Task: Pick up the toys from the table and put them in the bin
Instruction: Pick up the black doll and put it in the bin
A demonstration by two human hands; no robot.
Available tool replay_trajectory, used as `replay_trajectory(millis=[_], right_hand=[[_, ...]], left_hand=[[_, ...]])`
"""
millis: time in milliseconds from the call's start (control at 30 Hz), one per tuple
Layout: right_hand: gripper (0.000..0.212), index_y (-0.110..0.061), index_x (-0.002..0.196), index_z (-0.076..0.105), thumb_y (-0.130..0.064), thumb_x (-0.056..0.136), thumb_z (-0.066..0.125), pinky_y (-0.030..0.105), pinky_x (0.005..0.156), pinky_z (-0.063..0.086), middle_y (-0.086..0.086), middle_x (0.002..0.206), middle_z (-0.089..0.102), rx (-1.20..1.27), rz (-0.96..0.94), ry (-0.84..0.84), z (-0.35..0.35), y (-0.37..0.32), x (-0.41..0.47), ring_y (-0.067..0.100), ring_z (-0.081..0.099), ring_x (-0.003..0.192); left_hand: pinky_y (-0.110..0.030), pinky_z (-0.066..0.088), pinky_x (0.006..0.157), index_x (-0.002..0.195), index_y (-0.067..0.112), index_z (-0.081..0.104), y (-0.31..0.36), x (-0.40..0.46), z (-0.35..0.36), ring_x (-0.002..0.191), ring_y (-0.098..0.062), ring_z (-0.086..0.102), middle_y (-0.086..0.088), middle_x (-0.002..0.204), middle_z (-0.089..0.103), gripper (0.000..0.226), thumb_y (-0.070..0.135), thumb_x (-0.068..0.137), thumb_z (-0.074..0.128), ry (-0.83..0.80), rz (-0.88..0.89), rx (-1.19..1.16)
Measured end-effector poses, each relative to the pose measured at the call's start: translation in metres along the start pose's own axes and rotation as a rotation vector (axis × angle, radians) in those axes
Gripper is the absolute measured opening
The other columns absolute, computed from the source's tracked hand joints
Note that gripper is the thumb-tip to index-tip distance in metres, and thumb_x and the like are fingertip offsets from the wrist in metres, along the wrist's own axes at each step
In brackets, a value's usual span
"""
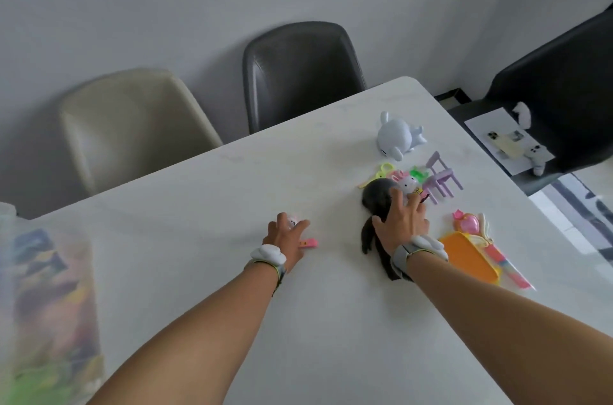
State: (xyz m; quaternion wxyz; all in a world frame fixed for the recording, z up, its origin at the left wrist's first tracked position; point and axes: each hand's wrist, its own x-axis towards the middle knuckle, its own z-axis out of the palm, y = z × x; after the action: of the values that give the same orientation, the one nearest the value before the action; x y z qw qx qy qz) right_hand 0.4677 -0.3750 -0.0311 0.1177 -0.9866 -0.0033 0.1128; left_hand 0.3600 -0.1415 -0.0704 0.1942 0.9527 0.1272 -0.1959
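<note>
- A person reaches across a white table point(212, 192) with both bare arms, each hand landing on a different toy

- The right hand point(403, 222) lies over a dark plush toy point(376, 197), fingers spread and slightly bent across its body; whether they have closed into a grip cannot be told

- The plush toy stretches lengthwise toward the person, round head at the far end just past the fingertips, limp tail end running back under the wrist; a lift looks to call for closing round its middle

- The left hand point(287, 237) curls round a small pink toy point(306, 242), thumb and fingers bent about it, a pink end jutting out to the right of the palm

- The bin point(46, 305), a clear tub at the near left edge, blurred, already holds a jumble of coloured things; it lies well apart from both hands, nearer the left one

- Beyond the right hand a cluster waits: a small white rabbit point(409, 185) touching the fingertips, a purple toy chair point(441, 177), green and yellow bits, and a large white rabbit point(398, 136) farther off

- An orange tray point(471, 255) and a pink wand point(474, 225) lie just right of the right wrist

- By the look of it, most of the clearing is yet to do
</note>
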Motion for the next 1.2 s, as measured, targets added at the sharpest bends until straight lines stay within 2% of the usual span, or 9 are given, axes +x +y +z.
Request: replay_trajectory(millis=[167, 267, 433, 600, 700, 767, 933, 1067, 1200], right_hand=[[0.11, -0.035, 0.15, 0.009, -0.059, 0.068, 0.077, 0.052, 0.097, 0.044, 0.014, 0.149, 0.026, 0.034, 0.069, -0.124, 0.02, 0.01, 0.013, 0.04, 0.04, 0.124], [0.129, -0.036, 0.153, -0.007, -0.067, 0.061, 0.078, 0.05, 0.097, 0.044, 0.012, 0.143, 0.031, -0.032, 0.062, -0.186, 0.031, 0.014, 0.014, 0.037, 0.041, 0.124], [0.14, -0.033, 0.152, -0.018, -0.056, 0.059, 0.085, 0.048, 0.087, 0.049, 0.012, 0.127, 0.044, -0.077, 0.056, -0.183, 0.048, 0.012, 0.018, 0.035, 0.046, 0.113], [0.116, -0.025, 0.151, 0.0, -0.034, 0.068, 0.081, 0.047, 0.081, 0.047, 0.013, 0.129, 0.045, -0.124, 0.022, -0.177, 0.046, 0.012, 0.029, 0.034, 0.045, 0.114], [0.086, -0.023, 0.141, 0.016, -0.02, 0.077, 0.073, 0.045, 0.076, 0.046, 0.013, 0.118, 0.051, -0.125, -0.062, -0.192, 0.042, 0.011, 0.029, 0.033, 0.05, 0.105], [0.072, -0.024, 0.132, 0.022, -0.015, 0.078, 0.07, 0.041, 0.068, 0.048, 0.011, 0.107, 0.053, -0.098, -0.11, -0.185, 0.037, 0.011, 0.03, 0.031, 0.052, 0.093], [0.055, -0.027, 0.115, 0.026, -0.009, 0.08, 0.063, 0.034, 0.055, 0.042, 0.006, 0.093, 0.054, 0.036, -0.164, -0.197, 0.028, 0.004, 0.024, 0.027, 0.055, 0.07], [0.046, -0.029, 0.11, 0.028, -0.006, 0.081, 0.055, 0.036, 0.061, 0.043, 0.005, 0.096, 0.053, 0.122, -0.145, -0.21, 0.019, -0.014, 0.014, 0.031, 0.054, 0.077], [0.036, -0.031, 0.106, 0.031, -0.007, 0.084, 0.047, 0.036, 0.062, 0.044, 0.003, 0.095, 0.054, 0.156, -0.156, -0.194, 0.018, -0.022, -0.002, 0.031, 0.054, 0.077]], left_hand=[[-0.046, 0.053, 0.089, 0.132, 0.034, 0.051, 0.002, 0.019, 0.009, 0.122, -0.033, 0.036, -0.007, 0.138, 0.028, 0.04, 0.03, 0.094, 0.06, -0.025, -0.067, 0.114], [-0.044, 0.055, 0.082, 0.12, 0.029, 0.056, 0.005, 0.023, 0.013, 0.111, -0.034, 0.042, -0.008, 0.126, 0.035, 0.028, 0.048, 0.1, 0.051, 0.017, -0.084, 0.131], [-0.04, 0.053, 0.081, 0.118, 0.025, 0.053, 0.006, 0.027, 0.014, 0.097, -0.033, 0.047, -0.013, 0.124, 0.034, 0.02, 0.027, 0.1, 0.047, -0.041, -0.114, 0.185], [-0.038, 0.048, 0.089, 0.121, 0.023, 0.044, 0.01, 0.019, 0.018, 0.098, -0.038, 0.055, -0.01, 0.125, 0.027, 0.03, 0.021, 0.091, 0.051, -0.124, -0.299, 0.041], [-0.03, 0.047, 0.072, 0.106, 0.022, 0.045, 0.008, 0.016, 0.018, 0.075, -0.032, 0.061, -0.005, 0.115, 0.027, 0.024, 0.026, 0.084, 0.054, -0.153, -0.276, -0.037], [-0.027, 0.043, 0.064, 0.097, 0.023, 0.043, 0.008, 0.016, 0.014, 0.059, -0.025, 0.052, -0.005, 0.111, 0.027, 0.019, 0.031, 0.083, 0.053, -0.161, -0.256, -0.059], [-0.036, 0.056, 0.081, 0.094, 0.026, 0.042, 0.014, 0.013, 0.0, 0.065, -0.027, 0.054, -0.006, 0.109, 0.032, 0.018, 0.039, 0.084, 0.05, -0.142, -0.248, -0.079], [-0.037, 0.057, 0.08, 0.096, 0.03, 0.043, 0.02, 0.001, -0.022, 0.075, -0.029, 0.063, -0.004, 0.107, 0.036, 0.019, 0.041, 0.084, 0.052, -0.119, -0.25, -0.146], [-0.038, 0.058, 0.077, 0.092, 0.032, 0.042, 0.022, -0.012, -0.036, 0.073, -0.029, 0.063, -0.004, 0.105, 0.038, 0.017, 0.043, 0.083, 0.051, -0.106, -0.251, -0.174]])
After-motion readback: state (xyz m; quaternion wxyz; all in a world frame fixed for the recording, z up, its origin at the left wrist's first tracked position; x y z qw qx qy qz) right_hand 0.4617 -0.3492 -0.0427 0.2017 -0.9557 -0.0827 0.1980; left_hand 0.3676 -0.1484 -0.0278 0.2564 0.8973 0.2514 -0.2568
